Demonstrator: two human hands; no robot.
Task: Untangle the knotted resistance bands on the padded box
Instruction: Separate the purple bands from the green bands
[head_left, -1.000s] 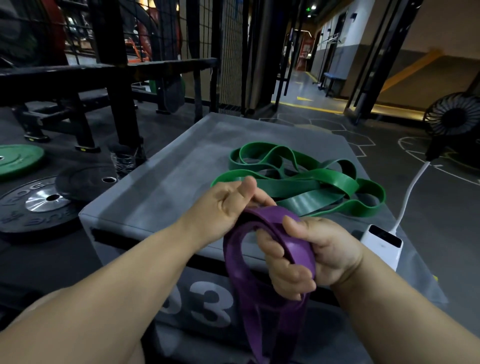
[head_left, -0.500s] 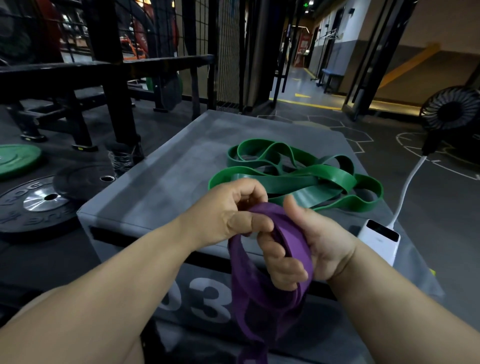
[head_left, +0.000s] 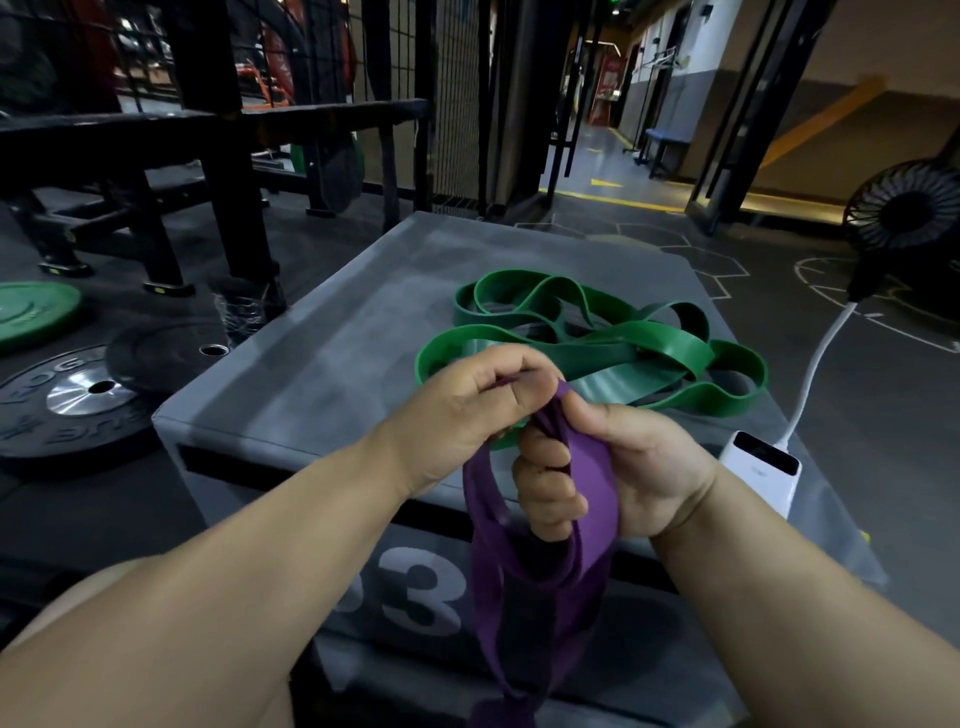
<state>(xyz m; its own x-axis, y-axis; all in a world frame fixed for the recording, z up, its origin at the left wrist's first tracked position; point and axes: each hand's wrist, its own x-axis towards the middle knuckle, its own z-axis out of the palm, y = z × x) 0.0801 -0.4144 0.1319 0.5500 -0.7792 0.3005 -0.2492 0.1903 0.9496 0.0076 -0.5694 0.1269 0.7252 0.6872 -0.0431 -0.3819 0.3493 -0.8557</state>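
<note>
Some purple band inside the left hand, its tail off-frame.

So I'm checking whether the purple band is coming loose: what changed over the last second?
The right hand shifted up a little, its thumb sliding up the purple band to meet the left hand, which pinches the band's top. The open loop between them narrowed to a slit. Neither hand let go. The green bands, the power bank and the padded box stayed put.
</note>
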